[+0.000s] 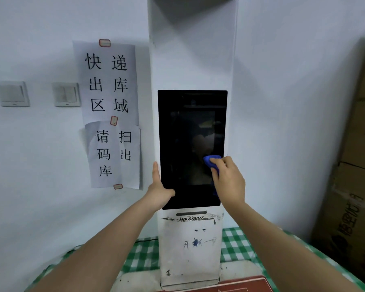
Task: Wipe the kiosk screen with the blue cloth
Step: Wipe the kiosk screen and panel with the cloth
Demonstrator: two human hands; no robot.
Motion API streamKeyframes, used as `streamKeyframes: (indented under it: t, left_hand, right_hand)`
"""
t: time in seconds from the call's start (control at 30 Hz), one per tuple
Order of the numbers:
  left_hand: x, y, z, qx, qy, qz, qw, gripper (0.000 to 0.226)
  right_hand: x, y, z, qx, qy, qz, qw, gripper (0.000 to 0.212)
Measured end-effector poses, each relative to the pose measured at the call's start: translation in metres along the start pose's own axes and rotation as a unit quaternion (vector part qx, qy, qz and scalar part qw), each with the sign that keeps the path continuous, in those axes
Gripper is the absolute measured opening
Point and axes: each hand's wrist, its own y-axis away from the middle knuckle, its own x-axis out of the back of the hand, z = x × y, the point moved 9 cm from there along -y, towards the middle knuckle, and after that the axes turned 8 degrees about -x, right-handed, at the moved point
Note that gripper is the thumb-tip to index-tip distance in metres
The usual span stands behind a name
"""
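The dark kiosk screen is set upright in a tall white kiosk column. My right hand grips a bunched blue cloth and presses it against the lower right part of the glass. Most of the cloth is hidden under my fingers. My left hand holds the screen's lower left edge, with the fingers straight along the side of the frame and the thumb lying on the bottom corner of the glass.
Paper notices with printed characters and two light switches are on the wall to the left. Stacked cardboard boxes stand at the right. The kiosk stands on a green checked tablecloth.
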Motion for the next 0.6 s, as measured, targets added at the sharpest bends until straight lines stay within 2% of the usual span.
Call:
streamKeyframes:
  t: [0.1, 0.27, 0.4, 0.6]
  left_hand:
    - [-0.001, 0.000, -0.001, 0.000, -0.001, -0.001, 1.000, 0.096]
    - [-0.002, 0.001, -0.004, -0.008, 0.006, -0.015, 1.000, 0.099]
    - [-0.002, 0.000, -0.009, -0.018, 0.021, -0.023, 0.999, 0.103]
    - [0.001, -0.004, -0.015, -0.020, 0.025, -0.015, 0.999, 0.106]
  right_hand:
    - [-0.004, 0.002, -0.007, 0.029, -0.009, -0.018, 0.999, 0.027]
    - [0.013, -0.016, -0.019, -0.014, -0.095, 0.047, 0.994, 0.029]
    - [-0.004, -0.005, -0.042, 0.005, -0.094, 0.057, 0.994, 0.029]
    - [-0.033, 0.020, -0.081, 0.193, 0.017, 0.002, 0.981, 0.031]
